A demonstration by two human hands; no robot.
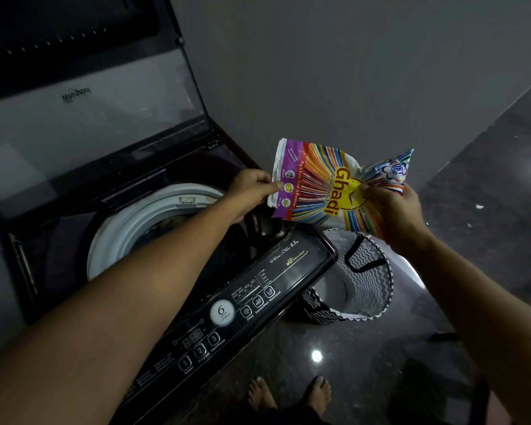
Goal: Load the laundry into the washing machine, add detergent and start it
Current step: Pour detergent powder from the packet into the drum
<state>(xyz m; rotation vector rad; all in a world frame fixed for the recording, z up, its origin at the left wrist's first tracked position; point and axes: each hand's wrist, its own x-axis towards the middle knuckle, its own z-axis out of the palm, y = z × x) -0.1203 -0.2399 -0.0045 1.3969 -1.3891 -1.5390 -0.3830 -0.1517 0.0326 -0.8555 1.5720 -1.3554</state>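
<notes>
Detergent packet (328, 185) held sideways, mouth seemingly leftward: left fingers (273, 186) pinch that end, right fingers (371, 193) grip the other.

The lid (83, 118) of the washing machine (288, 271) is cut off by the top and left edges, and what lies in its drum (129, 228) is mostly hidden by the left forearm (135, 286) and lost in shadow. The detergent drawer (267, 228) right of the drum is largely covered by the detergent packet (328, 191) and the left hand (252, 191). The laundry basket (365, 283) beside the machine is partly hidden behind the machine's front corner and the detergent packet, and the smaller print on the control panel (252, 296) cannot be read.
</notes>
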